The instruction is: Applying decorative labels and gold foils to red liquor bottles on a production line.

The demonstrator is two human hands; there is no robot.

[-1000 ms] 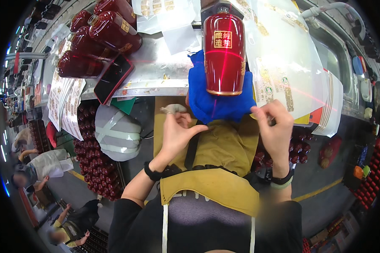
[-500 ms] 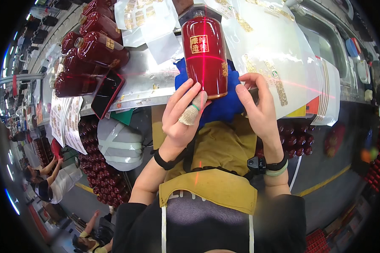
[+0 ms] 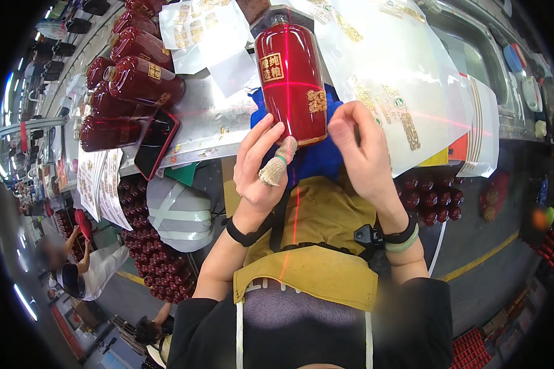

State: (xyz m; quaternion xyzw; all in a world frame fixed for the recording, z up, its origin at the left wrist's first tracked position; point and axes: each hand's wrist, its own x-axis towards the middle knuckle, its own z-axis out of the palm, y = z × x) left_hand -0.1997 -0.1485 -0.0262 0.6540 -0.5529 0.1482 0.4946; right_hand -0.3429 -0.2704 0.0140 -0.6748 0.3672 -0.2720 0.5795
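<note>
A glossy dark red bottle (image 3: 297, 67) with gold emblems lies on a blue cloth (image 3: 319, 162), its neck pointing away from me. My left hand (image 3: 257, 175) holds the bottle's base end from the left. A knitted finger sleeve (image 3: 273, 171) with a green band covers one of its digits. Close by the bottle's lower right side is my right hand (image 3: 368, 154), thumb and fingers bent together. What lies between those fingers is hidden. A red laser cross falls across the bottle.
Several red bottles (image 3: 144, 80) lie stacked at the left, beside a red-edged phone (image 3: 157, 144). Translucent sheets of gold stickers (image 3: 406, 92) cover the right of the metal table. A sink (image 3: 474, 55) is at far right. Other people work at lower left.
The bottle has turned and tilted: its gold label has shifted left, and the right-side emblem shows more fully. My right hand has moved left, closer to the bottle. My left hand stays at the base.
</note>
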